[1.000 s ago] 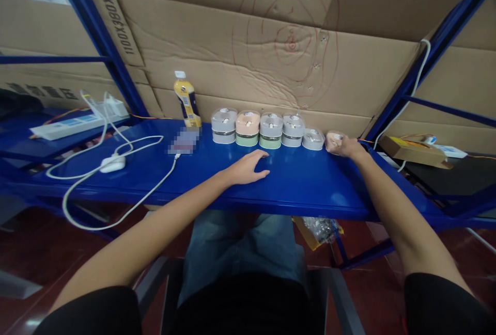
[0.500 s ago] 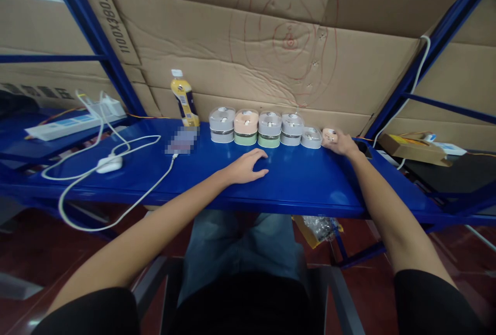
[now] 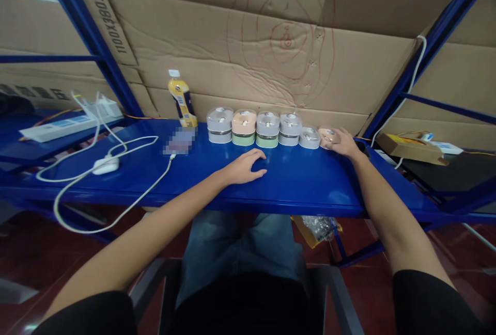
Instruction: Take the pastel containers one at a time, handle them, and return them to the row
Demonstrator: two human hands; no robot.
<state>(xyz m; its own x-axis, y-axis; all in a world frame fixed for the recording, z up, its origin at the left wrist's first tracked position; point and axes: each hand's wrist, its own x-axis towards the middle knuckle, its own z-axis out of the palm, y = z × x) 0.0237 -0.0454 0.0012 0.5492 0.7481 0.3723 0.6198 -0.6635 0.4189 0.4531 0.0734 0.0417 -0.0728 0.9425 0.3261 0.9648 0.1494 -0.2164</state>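
Note:
A row of small rounded cases with clear lids stands along the back of the blue table (image 3: 302, 180). On the left are stacks of two: a grey stack (image 3: 220, 124), a peach case on a green one (image 3: 244, 127), a grey case on a green one (image 3: 267, 129) and another grey stack (image 3: 290, 128). To their right sits a single grey case (image 3: 309, 138). At the row's right end my right hand (image 3: 344, 144) grips a peach case (image 3: 327, 138), its fingers covering the right side. My left hand (image 3: 246, 167) is open near the table's middle, thumb and fingers apart, holding nothing.
A yellow drink bottle (image 3: 182, 100) stands at the back left, behind a blurred phone-like object (image 3: 180, 141) with a white cable. A white charger (image 3: 106, 164) and power strip (image 3: 58, 127) lie farther left. An open cardboard box (image 3: 413, 149) is at the right. Cardboard (image 3: 174, 30) backs the table.
The peach case in my right hand has come down slightly and now sits level beside the single grey case. My left hand has stayed in place. The view has shifted a little.

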